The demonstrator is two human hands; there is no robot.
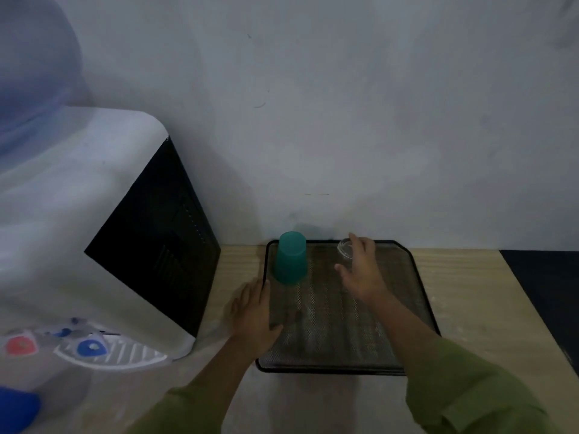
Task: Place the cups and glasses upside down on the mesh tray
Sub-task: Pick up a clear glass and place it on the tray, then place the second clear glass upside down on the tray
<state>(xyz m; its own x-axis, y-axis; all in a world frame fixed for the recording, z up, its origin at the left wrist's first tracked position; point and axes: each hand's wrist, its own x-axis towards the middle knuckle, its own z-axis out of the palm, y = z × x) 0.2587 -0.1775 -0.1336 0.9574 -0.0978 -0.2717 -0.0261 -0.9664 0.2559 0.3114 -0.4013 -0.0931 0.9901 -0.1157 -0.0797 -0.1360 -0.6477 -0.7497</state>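
A black mesh tray [416, 296] lies on the wooden table against the wall. A teal plastic cup [289, 258] stands upside down in the tray's far left corner. A clear glass [344, 248] stands near the tray's far edge, right of the middle. It is faint and seems to be base up. My right hand [360, 270] curves round it, fingers on its right side and thumb at its near side. My left hand [252, 311] rests flat on the tray's left rim, fingers straight, holding nothing.
A white and black water dispenser [103, 233] with red and blue taps stands close to the tray's left side. The wall rises directly behind the tray. Bare wooden table [463, 277] lies to the right, ending at a dark edge.
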